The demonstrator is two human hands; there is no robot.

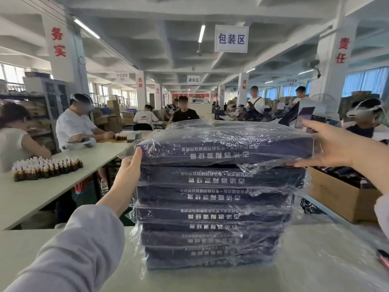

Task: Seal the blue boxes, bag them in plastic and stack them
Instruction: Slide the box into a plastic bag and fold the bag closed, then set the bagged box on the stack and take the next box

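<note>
— Where does the single view sit?
— On the wearer's head, facing forward and slightly down, close above the white table [37, 256] and level with the top of the stack of bagged blue boxes [212, 207].
— What frames it?
— The left hand [129, 171], the right hand [328, 148], and the packing hall behind.

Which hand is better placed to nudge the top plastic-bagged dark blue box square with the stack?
Left. The left hand already grips the top plastic-bagged dark blue box at its near-left corner, while the right hand lies open against the right end.
</note>
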